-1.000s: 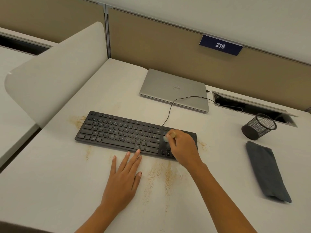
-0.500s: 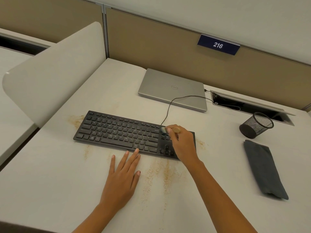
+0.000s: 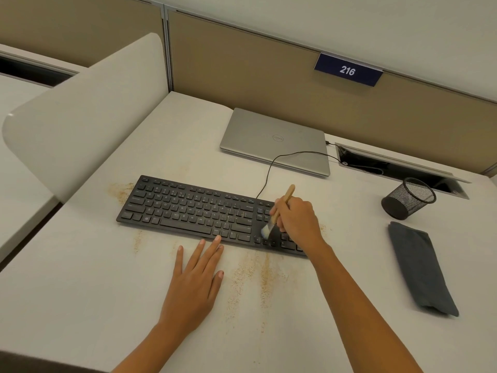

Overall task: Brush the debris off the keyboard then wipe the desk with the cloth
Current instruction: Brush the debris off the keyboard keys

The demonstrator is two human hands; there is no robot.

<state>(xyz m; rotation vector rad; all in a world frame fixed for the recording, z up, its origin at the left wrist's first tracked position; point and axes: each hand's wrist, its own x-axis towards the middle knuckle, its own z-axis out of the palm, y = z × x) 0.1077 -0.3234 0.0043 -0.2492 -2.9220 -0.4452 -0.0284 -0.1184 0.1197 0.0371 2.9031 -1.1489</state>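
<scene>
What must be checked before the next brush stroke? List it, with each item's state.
1. The right hand grips the brush: ok.
2. The bristles are down on the keys at the right end of the keyboard: ok.
3. The left hand lies flat on the desk, fingertips at the keyboard's front edge: ok.
4. Keys clean: cannot tell, too small to see.
5. The desk is free of debris: not ok, crumbs lie in front of the keyboard and by its left end.
6. The cloth lies ready on the desk to the right, untouched: ok.
</scene>
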